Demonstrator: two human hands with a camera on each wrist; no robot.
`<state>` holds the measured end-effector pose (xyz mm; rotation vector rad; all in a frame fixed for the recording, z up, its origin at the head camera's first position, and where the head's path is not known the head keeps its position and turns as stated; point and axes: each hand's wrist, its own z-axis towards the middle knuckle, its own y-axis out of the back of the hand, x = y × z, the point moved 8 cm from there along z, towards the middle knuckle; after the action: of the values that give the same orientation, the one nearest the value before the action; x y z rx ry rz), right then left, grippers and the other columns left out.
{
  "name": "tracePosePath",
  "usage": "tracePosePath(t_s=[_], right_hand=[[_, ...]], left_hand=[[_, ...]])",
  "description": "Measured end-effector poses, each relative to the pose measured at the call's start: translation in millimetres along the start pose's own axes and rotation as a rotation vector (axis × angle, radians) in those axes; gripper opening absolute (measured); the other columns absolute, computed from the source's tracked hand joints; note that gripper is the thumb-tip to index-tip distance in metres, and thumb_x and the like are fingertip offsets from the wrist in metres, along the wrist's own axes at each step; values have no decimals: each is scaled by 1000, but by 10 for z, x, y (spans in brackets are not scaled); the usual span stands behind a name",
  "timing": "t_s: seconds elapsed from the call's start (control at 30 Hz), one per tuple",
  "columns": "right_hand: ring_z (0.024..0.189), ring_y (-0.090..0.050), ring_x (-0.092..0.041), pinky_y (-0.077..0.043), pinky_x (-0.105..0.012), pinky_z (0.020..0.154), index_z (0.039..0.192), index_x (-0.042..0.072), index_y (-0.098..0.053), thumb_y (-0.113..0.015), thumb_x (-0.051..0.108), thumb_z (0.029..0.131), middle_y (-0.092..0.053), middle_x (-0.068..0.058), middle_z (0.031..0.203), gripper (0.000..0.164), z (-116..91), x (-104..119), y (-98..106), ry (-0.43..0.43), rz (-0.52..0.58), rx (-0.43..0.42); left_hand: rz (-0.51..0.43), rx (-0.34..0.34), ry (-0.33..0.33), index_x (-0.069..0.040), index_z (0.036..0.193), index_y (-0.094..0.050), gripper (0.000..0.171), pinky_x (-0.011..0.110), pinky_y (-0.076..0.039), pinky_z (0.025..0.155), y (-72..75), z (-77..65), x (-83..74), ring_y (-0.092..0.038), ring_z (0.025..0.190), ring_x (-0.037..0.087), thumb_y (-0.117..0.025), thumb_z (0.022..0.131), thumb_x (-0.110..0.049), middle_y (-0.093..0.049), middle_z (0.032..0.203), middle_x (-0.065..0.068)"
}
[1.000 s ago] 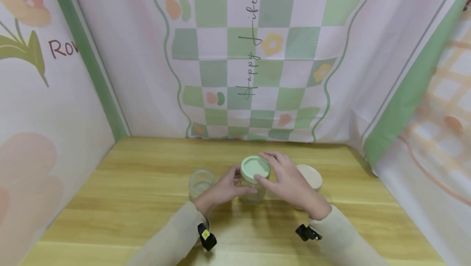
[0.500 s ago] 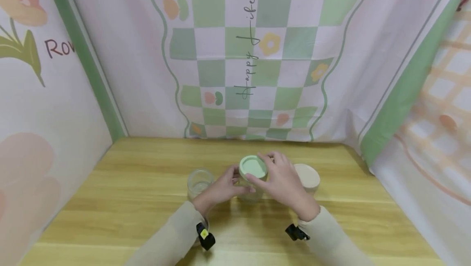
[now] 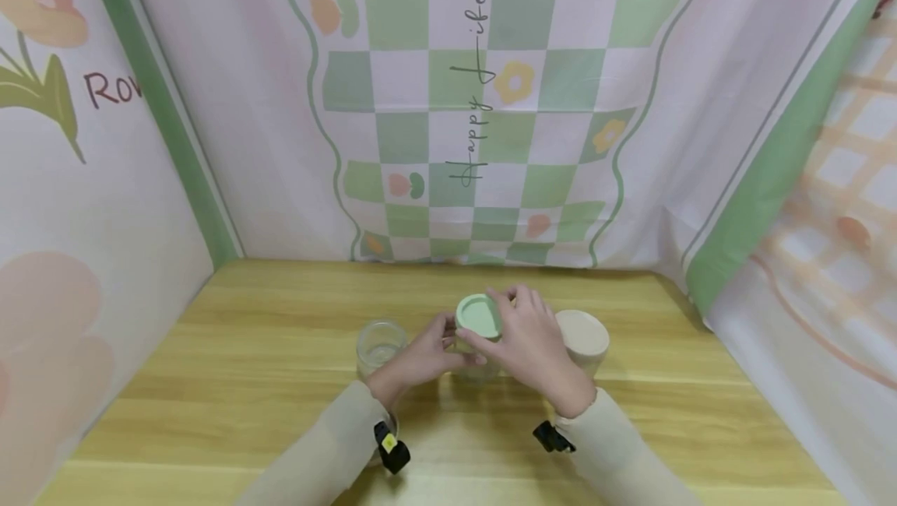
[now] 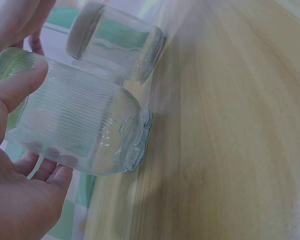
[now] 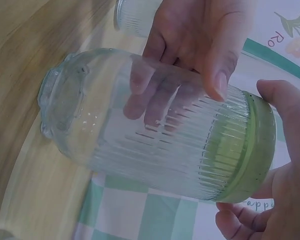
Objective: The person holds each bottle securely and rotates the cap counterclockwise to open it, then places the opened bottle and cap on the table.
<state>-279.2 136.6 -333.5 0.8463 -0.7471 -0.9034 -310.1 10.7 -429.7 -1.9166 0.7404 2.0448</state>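
A ribbed clear glass jar (image 5: 135,160) with a pale green lid (image 3: 479,316) stands upright near the middle of the table. My left hand (image 3: 420,356) grips the jar's body from the left, fingers behind it and thumb on the near side. My right hand (image 3: 534,344) holds the green lid by its rim, thumb on the near edge and fingers at the far edge. In the right wrist view the lid (image 5: 257,150) sits on the jar's mouth, with no gap visible. Nothing shows inside the jar.
Right of my right hand stands a glass jar with a beige lid (image 3: 583,332). On the left, partly behind my left wrist, is a glass jar without a lid (image 3: 381,342). Patterned curtains (image 3: 469,101) border the wooden table (image 3: 280,319) at the back and sides.
My right wrist has swung left, with the hand turning about the green lid and covering more of it. The left hand and the jar have stayed nearly in place.
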Motion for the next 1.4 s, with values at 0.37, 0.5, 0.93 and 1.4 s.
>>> tracePosePath(t_s=[0.37,0.5,0.93,1.4], right_hand=[[97,-54,-30,-47,-44,76,136,-1,-59,-71,62,84,-55,-18,114,82,6,1,-12,29,26,2],[99,-53,-30,-46,-44,76,138,1,-58,-69,62,86,-55,-18,117,81,-5,-12,-26,38,55,15],[111,-46,-27,-45,-39,77,146,6,-51,-69,39,85,-51,-13,138,72,11,-18,-56,55,206,131],[131,-41,-31,-49,-51,89,154,11,-40,-62,24,86,-37,-10,156,72,-14,12,-89,112,323,242]], left_hand=[[21,-4,4,-10,145,-38,79,57,-27,115,-2,4,-3,-37,139,32,-81,86,-39,-47,139,4],[28,-1,2,-11,146,-37,80,56,-27,116,-10,-5,-1,-38,138,30,-81,86,-39,-46,141,5],[11,6,11,-11,149,-34,85,55,-25,117,-5,-2,24,-37,139,31,-80,86,-42,-42,146,7],[6,16,4,-11,149,-34,84,53,-25,117,-16,13,25,-34,141,31,-79,86,-43,-41,146,7]])
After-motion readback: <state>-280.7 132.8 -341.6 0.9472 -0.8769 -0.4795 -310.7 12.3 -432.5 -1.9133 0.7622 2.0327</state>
